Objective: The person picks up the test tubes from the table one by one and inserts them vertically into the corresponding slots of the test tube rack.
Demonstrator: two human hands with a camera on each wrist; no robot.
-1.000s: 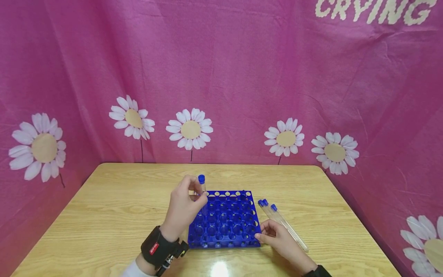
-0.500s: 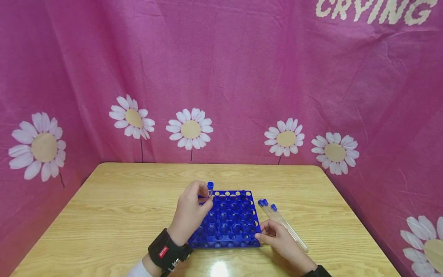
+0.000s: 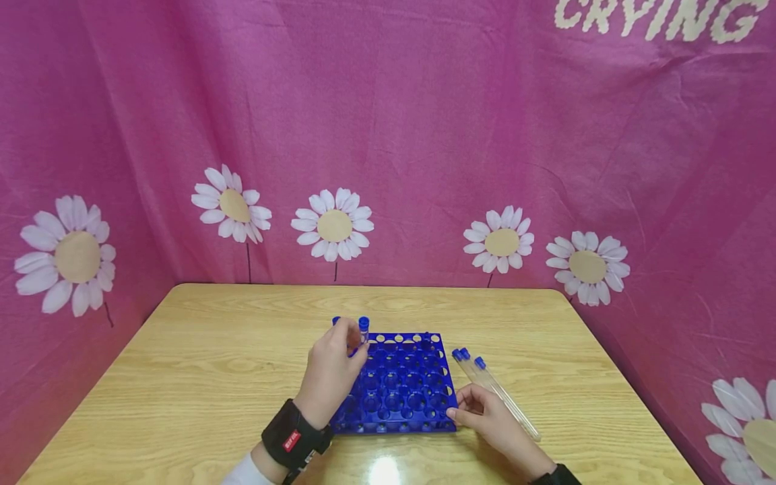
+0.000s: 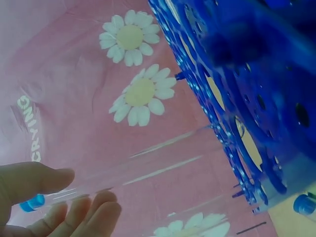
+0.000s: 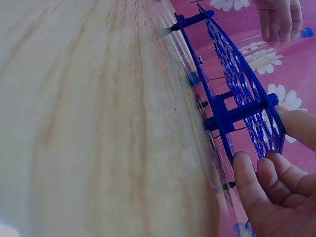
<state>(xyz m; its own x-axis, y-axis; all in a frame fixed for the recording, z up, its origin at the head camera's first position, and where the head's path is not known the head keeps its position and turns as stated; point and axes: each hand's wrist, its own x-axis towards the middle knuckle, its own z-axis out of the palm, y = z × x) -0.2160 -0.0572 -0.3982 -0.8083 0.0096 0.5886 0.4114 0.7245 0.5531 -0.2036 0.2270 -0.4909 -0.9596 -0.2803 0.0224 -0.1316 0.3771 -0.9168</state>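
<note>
My left hand (image 3: 330, 367) pinches a blue-capped clear test tube (image 3: 364, 330) near its cap, upright over the back left of a blue test tube rack (image 3: 394, 403). In the left wrist view the tube (image 4: 163, 158) reaches from thumb and fingers to the rack's holed top plate. A second blue cap (image 3: 336, 320) shows just behind my left knuckles, its tube mostly hidden; part of another clear tube crosses the bottom of the left wrist view. My right hand (image 3: 488, 417) grips the rack's front right corner, thumb at the upper plate (image 5: 276, 118) and fingers lower down.
Three blue-capped test tubes (image 3: 506, 401) lie slantwise on the wooden table (image 3: 212, 377), right of the rack and close by my right hand. A pink cloth (image 3: 412, 135) printed with daisies hangs behind the table and along both sides.
My left hand has moved right and down with the test tube, then slightly back left. A second cap has come into view beside it. The right hand and rack stay put.
</note>
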